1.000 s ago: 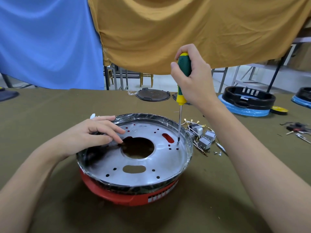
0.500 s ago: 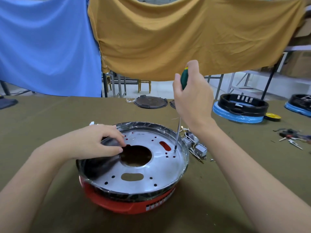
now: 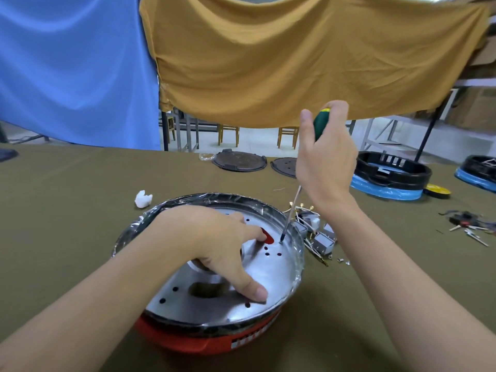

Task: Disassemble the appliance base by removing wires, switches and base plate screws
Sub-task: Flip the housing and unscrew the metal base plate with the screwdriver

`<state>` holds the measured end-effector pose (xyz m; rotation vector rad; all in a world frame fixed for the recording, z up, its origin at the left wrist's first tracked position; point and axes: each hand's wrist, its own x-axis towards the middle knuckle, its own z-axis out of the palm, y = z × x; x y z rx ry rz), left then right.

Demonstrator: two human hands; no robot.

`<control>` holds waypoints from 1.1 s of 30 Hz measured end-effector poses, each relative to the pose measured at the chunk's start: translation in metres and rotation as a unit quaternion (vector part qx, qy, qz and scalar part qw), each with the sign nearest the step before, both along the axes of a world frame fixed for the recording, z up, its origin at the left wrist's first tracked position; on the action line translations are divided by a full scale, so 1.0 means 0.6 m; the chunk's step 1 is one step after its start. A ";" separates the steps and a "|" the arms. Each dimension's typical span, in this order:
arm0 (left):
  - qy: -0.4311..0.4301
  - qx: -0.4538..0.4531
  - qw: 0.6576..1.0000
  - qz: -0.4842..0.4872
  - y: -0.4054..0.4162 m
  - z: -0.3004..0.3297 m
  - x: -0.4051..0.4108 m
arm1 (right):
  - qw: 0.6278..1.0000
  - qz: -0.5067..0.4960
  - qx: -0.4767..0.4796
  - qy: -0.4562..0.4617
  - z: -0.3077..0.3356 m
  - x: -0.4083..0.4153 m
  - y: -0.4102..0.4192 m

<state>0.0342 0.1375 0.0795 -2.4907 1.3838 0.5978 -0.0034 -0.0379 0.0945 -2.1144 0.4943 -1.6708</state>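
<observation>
Appliance base (image 3: pixel 188 336) in red at table (image 3: pixel 67 200) centre, silver base plate (image 3: pixel 271 272) inside its film-wrapped rim, left hand (image 3: pixel 214 245) pressing spread fingers on the plate, right hand (image 3: pixel 326 157) grasping screwdriver (image 3: pixel 320 124), tip on a screw (image 3: pixel 281 242) at 2 o'clock, removed switches (image 3: pixel 319 237) just beside at 3 o'clock.

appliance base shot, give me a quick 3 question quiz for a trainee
1. True or false: the screwdriver tip sits on the metal plate near its right rim.
2. Which hand grips the screwdriver? A) left B) right
3. Fill in: the left hand presses on the ____.

Key
1. True; the tip is on a screw there.
2. B, the right hand.
3. Plate. The removed switches lie on the table beside the base.
</observation>
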 end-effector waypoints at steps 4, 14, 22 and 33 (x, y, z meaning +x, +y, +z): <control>-0.004 0.013 1.000 0.008 -0.004 0.003 -0.001 | 0.998 0.053 -0.039 -0.008 0.001 0.001 0.014; -0.034 0.039 0.999 0.002 -0.028 0.022 -0.010 | 0.982 0.171 -0.035 0.065 0.017 -0.005 0.005; -0.037 0.042 0.998 -0.002 -0.030 0.021 -0.007 | 0.850 0.471 0.056 0.229 0.065 -0.005 0.001; -0.054 0.050 0.997 -0.015 -0.031 0.020 -0.007 | 0.926 -0.059 -0.155 0.338 0.109 -0.027 -0.008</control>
